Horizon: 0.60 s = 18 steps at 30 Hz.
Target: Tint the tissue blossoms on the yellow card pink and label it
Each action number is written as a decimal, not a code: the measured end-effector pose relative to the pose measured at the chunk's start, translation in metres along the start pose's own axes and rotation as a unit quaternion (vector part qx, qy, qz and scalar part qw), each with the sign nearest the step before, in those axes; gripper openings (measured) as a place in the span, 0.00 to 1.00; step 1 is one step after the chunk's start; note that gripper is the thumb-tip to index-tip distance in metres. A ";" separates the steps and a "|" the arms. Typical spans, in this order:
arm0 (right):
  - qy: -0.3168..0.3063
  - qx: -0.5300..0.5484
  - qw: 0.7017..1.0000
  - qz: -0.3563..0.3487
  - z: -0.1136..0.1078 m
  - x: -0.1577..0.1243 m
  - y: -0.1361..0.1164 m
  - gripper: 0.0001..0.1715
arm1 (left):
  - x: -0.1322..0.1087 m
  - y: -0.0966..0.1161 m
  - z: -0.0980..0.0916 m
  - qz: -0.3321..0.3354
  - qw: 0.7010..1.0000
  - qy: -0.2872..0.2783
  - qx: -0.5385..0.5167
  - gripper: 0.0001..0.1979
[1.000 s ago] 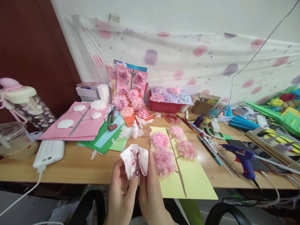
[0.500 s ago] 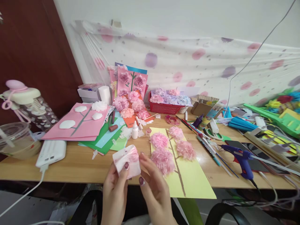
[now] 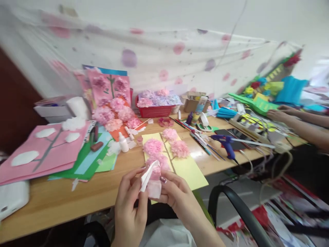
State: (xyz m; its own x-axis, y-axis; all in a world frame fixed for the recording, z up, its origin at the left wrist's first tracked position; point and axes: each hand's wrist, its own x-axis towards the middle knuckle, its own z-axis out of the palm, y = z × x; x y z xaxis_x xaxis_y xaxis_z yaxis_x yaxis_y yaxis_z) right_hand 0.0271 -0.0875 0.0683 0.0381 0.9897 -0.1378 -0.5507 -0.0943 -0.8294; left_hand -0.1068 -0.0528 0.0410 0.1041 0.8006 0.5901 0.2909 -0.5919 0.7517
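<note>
A white tissue with pink stains (image 3: 154, 188) is held up in front of the table edge, partly folded at its top left. My left hand (image 3: 132, 199) pinches its left side between thumb and fingers. On the right side, my right hand (image 3: 177, 193) grips the tissue, thumb on top. Just behind lies a yellow sheet (image 3: 192, 171) with a brown painted stem and several fluffy pink flowers (image 3: 180, 149); the tissue and fingers hide part of the lowest flower.
White glue bottle (image 3: 123, 143), green and blue paper and a pink card (image 3: 58, 156) lie left. A red basket (image 3: 156, 110) of flowers stands behind. Pens and a blue glue gun (image 3: 226, 144) lie right. Another person's hands (image 3: 280, 115) are at far right. A black armrest (image 3: 239, 202) is nearby.
The view has swung to the right, bringing another person's hands into sight. My right hand has closed on the tissue, which is now turned and folded.
</note>
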 end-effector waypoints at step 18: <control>0.539 -0.349 0.734 -0.222 -0.187 -0.140 -0.109 0.17 | -0.022 0.035 0.082 0.240 0.933 -0.268 -0.029 0.23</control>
State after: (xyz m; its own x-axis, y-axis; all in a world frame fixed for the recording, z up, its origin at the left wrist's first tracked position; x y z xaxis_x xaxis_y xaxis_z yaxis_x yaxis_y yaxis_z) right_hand 0.2378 -0.2362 0.0768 0.9290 0.3152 0.1942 0.2626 -0.1914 -0.9457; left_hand -0.0208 -0.0838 0.0302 0.6741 0.3647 0.6423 0.0375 -0.8854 0.4634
